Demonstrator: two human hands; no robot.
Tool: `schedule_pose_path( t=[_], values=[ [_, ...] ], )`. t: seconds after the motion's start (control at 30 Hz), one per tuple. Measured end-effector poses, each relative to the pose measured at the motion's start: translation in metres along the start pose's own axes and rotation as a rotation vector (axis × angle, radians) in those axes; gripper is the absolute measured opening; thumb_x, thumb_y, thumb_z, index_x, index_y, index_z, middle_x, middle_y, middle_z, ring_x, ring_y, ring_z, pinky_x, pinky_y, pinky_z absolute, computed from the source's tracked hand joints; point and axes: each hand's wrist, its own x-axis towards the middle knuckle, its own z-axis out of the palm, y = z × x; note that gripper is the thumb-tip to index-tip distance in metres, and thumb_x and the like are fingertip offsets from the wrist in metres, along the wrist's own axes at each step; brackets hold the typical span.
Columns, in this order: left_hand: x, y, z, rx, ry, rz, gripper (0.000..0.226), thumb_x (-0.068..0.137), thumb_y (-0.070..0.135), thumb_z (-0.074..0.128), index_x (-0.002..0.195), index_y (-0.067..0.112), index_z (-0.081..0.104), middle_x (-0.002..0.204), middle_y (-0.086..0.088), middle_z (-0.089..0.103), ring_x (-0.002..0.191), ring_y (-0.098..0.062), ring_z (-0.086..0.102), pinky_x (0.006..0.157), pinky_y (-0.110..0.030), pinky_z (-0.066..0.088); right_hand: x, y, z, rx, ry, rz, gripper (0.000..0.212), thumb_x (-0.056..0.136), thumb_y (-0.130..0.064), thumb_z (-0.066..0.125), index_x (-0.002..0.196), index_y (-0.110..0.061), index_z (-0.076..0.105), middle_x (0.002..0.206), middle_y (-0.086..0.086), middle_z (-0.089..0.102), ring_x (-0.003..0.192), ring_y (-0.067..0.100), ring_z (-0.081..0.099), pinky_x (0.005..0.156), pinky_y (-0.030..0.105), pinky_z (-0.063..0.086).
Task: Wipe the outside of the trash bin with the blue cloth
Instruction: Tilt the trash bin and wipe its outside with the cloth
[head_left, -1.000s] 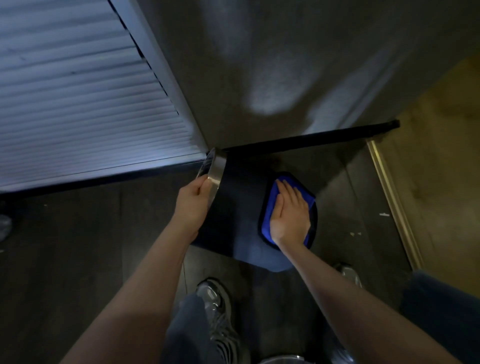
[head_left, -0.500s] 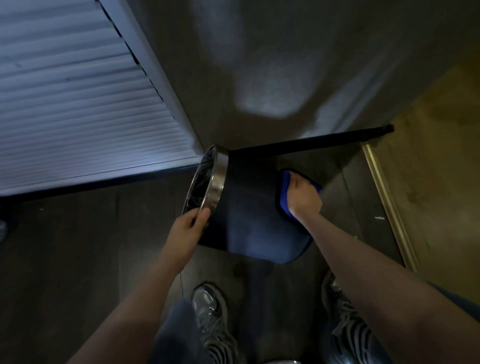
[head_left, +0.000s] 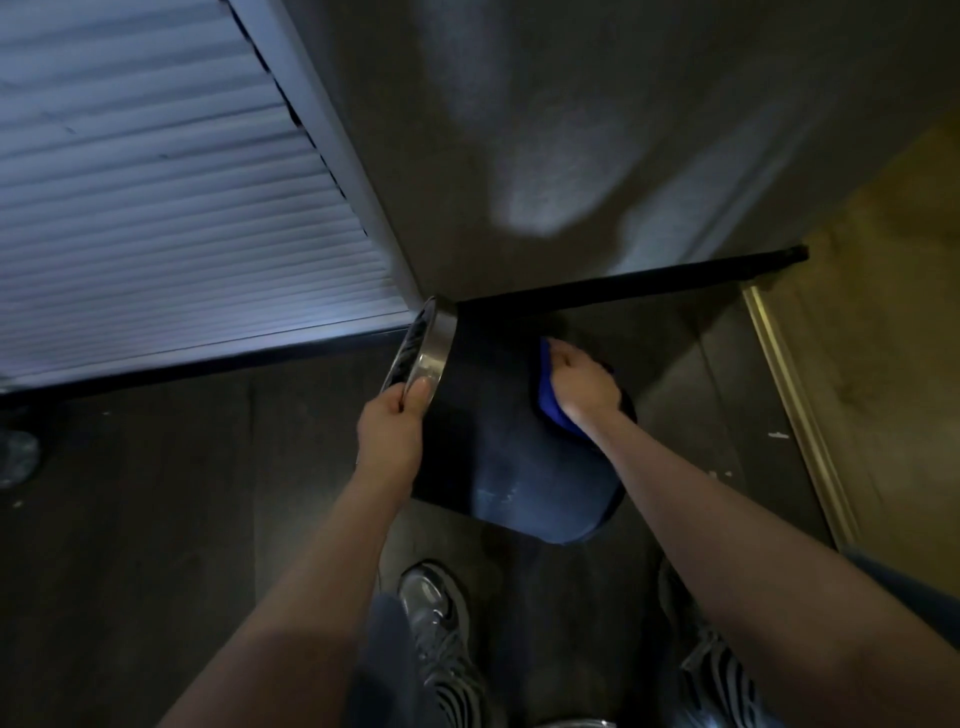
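On tipped bin (head_left: 498, 467) — cloth (head_left: 546, 395), hands gripping rim (head_left: 434, 353)

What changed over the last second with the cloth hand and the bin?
The right hand slid the blue cloth from the bin's base round onto its far side, going from flat, spread fingers to curled over the cloth. The trash bin stayed tipped on its side on the floor, and the left hand kept its grip on the metal rim.
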Motion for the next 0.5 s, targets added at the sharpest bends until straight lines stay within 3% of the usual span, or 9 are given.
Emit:
schedule_pose_path(
  t=[0.17, 0.3, 0.37, 0.43, 0.5],
  values=[
    [0.003, 0.000, 0.001, 0.010, 0.031, 0.026, 0.038, 0.094, 0.020, 0.047, 0.056, 0.017, 0.045, 0.058, -0.005, 0.044, 0.058, -0.017, 0.040, 0.059, -0.030, 0.032, -0.024, -0.094, 0.043, -0.050, 0.104, -0.498, 0.040, 0.098, -0.024, 0.030, 0.138, -0.025, 0.038, 0.144, 0.000, 0.043, 0.130, 0.022, 0.041, 0.106, 0.033, 0.030],
    [0.005, -0.001, -0.002, -0.021, 0.032, 0.000, 0.039, 0.094, 0.017, 0.045, 0.056, 0.014, 0.044, 0.057, -0.005, 0.044, 0.056, -0.016, 0.038, 0.056, -0.030, 0.030, -0.040, -0.094, 0.050, -0.135, 0.153, -0.698, 0.041, 0.098, -0.023, 0.029, 0.137, -0.024, 0.040, 0.145, -0.001, 0.042, 0.135, 0.024, 0.036, 0.108, 0.036, 0.030],
    [0.007, -0.001, -0.005, -0.071, 0.029, -0.035, 0.030, 0.093, 0.021, 0.048, 0.066, 0.010, 0.055, 0.067, -0.012, 0.053, 0.064, -0.022, 0.048, 0.063, -0.033, 0.041, -0.049, -0.062, 0.048, -0.263, 0.207, -0.742, 0.045, 0.096, -0.026, 0.025, 0.139, -0.023, 0.037, 0.145, 0.000, 0.043, 0.133, 0.023, 0.039, 0.105, 0.035, 0.035],
    [0.008, -0.002, -0.008, -0.094, 0.012, -0.059, 0.024, 0.093, 0.023, 0.049, 0.078, 0.009, 0.061, 0.079, -0.016, 0.058, 0.075, -0.025, 0.054, 0.074, -0.040, 0.048, -0.053, -0.020, 0.040, -0.336, 0.204, -0.673, 0.049, 0.094, -0.029, 0.020, 0.140, -0.023, 0.034, 0.146, 0.000, 0.041, 0.133, 0.021, 0.039, 0.107, 0.034, 0.034],
    [0.008, -0.002, -0.009, -0.099, -0.012, -0.054, 0.024, 0.093, 0.024, 0.048, 0.078, 0.011, 0.061, 0.079, -0.014, 0.058, 0.076, -0.025, 0.054, 0.074, -0.040, 0.048, -0.051, 0.016, 0.030, -0.308, 0.213, -0.580, 0.049, 0.093, -0.026, 0.019, 0.139, -0.019, 0.038, 0.145, 0.003, 0.042, 0.132, 0.021, 0.041, 0.109, 0.034, 0.033]
  ],
)
